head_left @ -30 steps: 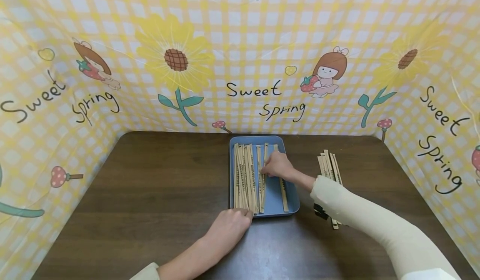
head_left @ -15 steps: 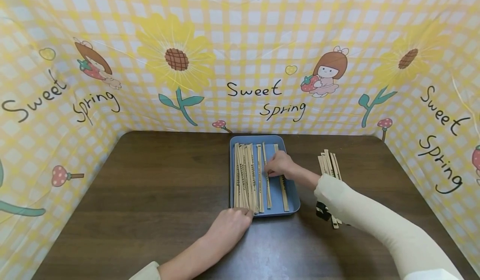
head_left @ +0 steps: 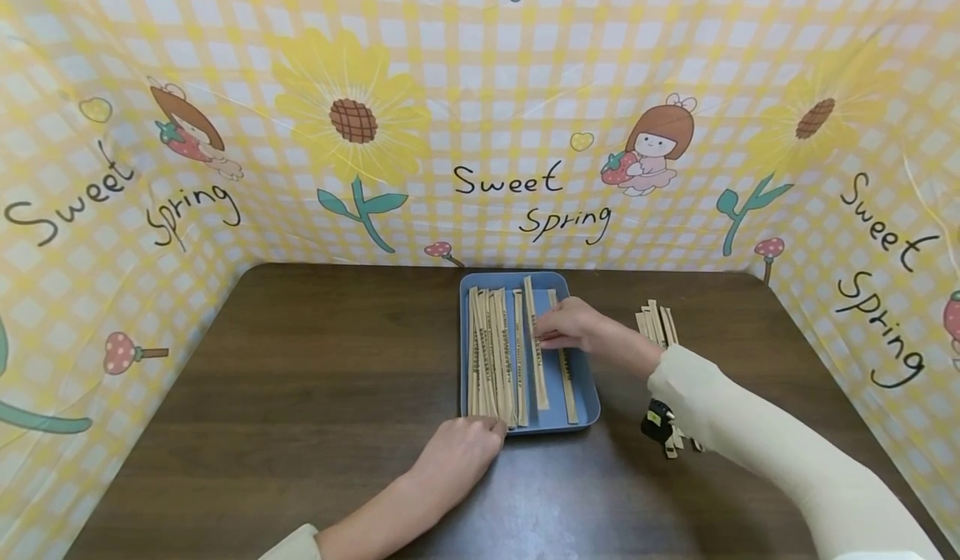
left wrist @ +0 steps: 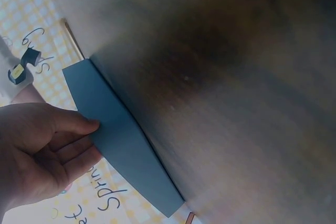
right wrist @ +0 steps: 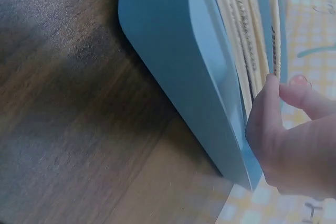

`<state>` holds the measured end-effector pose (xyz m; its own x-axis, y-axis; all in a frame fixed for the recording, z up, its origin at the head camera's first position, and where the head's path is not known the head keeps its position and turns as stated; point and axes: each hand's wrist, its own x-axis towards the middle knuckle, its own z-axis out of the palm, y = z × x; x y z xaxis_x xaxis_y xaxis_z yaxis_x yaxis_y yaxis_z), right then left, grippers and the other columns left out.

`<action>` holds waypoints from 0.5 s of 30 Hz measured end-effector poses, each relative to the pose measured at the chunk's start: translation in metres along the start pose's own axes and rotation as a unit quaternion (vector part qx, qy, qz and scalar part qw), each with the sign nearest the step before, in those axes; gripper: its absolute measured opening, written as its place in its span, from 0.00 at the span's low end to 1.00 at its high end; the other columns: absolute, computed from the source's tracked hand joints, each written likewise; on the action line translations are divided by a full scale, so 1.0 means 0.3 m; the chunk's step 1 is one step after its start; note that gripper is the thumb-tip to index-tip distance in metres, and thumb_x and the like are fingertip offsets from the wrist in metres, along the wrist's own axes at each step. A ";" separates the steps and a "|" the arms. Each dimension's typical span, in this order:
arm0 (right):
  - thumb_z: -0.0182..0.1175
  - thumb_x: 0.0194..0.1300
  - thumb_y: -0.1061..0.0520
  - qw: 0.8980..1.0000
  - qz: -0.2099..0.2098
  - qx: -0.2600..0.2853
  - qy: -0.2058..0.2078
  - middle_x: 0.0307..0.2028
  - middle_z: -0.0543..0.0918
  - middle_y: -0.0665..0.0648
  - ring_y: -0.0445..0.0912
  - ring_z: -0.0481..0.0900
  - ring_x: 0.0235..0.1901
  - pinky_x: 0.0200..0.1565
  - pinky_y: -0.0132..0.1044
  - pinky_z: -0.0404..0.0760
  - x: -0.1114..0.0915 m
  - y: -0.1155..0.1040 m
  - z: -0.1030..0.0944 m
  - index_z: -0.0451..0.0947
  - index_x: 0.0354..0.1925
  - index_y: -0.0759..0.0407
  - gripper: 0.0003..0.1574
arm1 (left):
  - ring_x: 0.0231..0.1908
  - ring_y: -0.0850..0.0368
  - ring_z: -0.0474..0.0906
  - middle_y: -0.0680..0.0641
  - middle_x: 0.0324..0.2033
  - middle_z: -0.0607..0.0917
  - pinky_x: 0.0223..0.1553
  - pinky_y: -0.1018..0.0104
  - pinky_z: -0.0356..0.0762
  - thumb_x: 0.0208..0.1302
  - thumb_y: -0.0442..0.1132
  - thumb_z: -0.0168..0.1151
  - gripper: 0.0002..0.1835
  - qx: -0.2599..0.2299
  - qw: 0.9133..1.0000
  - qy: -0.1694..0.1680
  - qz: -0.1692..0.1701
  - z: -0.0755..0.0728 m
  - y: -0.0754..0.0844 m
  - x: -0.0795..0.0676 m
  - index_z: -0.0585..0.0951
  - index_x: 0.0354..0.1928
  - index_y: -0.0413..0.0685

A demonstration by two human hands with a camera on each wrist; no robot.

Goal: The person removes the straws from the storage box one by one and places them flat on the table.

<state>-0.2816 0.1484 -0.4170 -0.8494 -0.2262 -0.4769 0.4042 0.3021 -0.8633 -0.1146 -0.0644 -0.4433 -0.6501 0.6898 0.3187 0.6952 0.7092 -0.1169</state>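
A blue rectangular tray (head_left: 555, 387) on the table holds a row of narrow, printed, paper-wrapped sticks (head_left: 491, 352) along its left side. One more wrapped stick (head_left: 571, 397) lies by the right wall. My left hand (head_left: 461, 452) grips the tray's near-left rim, thumb on the outer wall in the left wrist view (left wrist: 123, 135). Between thumb and fingertips my right hand (head_left: 573, 327) pinches a single wrapped stick (head_left: 537, 372) over the middle of the tray. In the right wrist view that stick (right wrist: 274, 24) rises beyond the pinching fingers.
Right of the tray, a loose pile of wrapped sticks (head_left: 655, 327) lies on the brown table (head_left: 337, 360), partly hidden by the right sleeve (head_left: 735, 418). A yellow checked cloth (head_left: 480, 110) hangs along the back and both sides.
The pinched stick has come away from the row towards the right, its far end now over the tray's far rim. The right hand has shifted slightly right; the left hand stays put.
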 end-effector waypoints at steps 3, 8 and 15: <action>0.60 0.64 0.71 0.999 0.012 0.033 -0.009 0.35 0.81 0.61 0.45 0.81 0.31 0.39 0.35 0.85 -0.009 -0.001 -0.029 0.73 0.54 0.78 0.20 | 0.27 0.57 0.83 0.49 0.27 0.85 0.24 0.67 0.81 0.51 0.24 0.69 0.07 0.001 1.000 0.003 0.001 0.000 0.000 0.000 0.84 0.31 0.43; 0.57 0.66 0.70 0.997 0.025 0.066 -0.023 0.36 0.80 0.59 0.44 0.82 0.32 0.41 0.33 0.84 -0.029 0.001 -0.075 0.65 0.63 0.80 0.29 | 0.27 0.57 0.83 0.49 0.26 0.85 0.24 0.67 0.81 0.51 0.24 0.68 0.08 0.002 1.000 0.004 0.001 0.002 0.000 0.001 0.84 0.30 0.43; 0.54 0.68 0.70 0.997 0.022 0.070 -0.037 0.35 0.80 0.58 0.43 0.81 0.33 0.42 0.32 0.83 -0.060 0.035 -0.144 0.62 0.65 0.82 0.30 | 0.27 0.57 0.83 0.48 0.27 0.85 0.24 0.67 0.81 0.51 0.24 0.69 0.08 -0.006 1.000 -0.002 0.000 0.005 0.000 0.000 0.84 0.32 0.42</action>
<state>-0.2769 0.1957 -0.4104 -0.8044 -0.2842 -0.5217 0.4892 0.1816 -0.8531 -0.1151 -0.0643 -0.4446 -0.6515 0.6897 0.3159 0.6981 0.7081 -0.1060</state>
